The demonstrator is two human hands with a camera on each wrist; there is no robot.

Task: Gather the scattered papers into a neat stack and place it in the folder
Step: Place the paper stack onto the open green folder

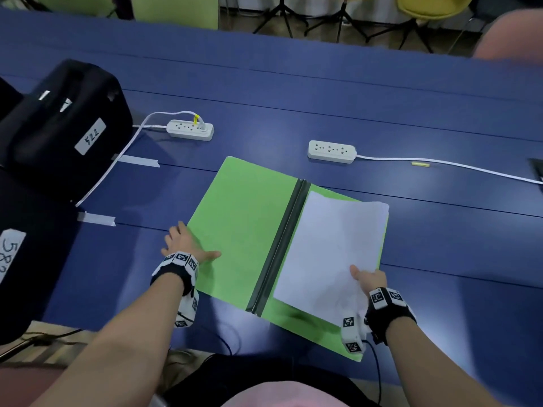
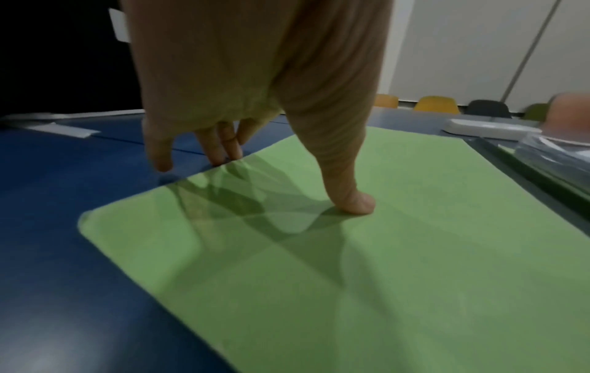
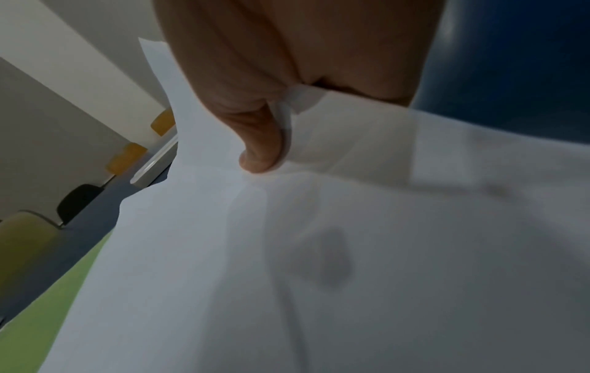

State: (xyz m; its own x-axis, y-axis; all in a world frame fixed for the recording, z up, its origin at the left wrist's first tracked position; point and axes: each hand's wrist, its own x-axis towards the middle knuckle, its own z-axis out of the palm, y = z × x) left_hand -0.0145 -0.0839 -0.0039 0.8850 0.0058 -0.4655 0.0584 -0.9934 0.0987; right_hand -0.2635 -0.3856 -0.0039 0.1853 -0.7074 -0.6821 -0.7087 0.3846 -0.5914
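Note:
An open green folder point(image 1: 241, 218) with a dark spine lies on the blue table. A stack of white papers point(image 1: 332, 251) lies over its right half. My right hand point(image 1: 368, 279) pinches the stack's near right corner, thumb on top point(image 3: 260, 154), fingers hidden beneath the papers point(image 3: 319, 252). My left hand point(image 1: 188, 245) rests at the left cover's outer edge: the thumb point(image 2: 351, 202) presses on the green cover point(image 2: 351, 277), and the straight fingers point(image 2: 220, 149) touch the table just beside the edge.
Two white power strips point(image 1: 190, 129) point(image 1: 332, 151) with cables lie beyond the folder. A black bag point(image 1: 64, 127) labelled 522 stands at the left, with tape strips point(image 1: 97, 219) on the table nearby. Chairs and tripod legs stand past the far edge.

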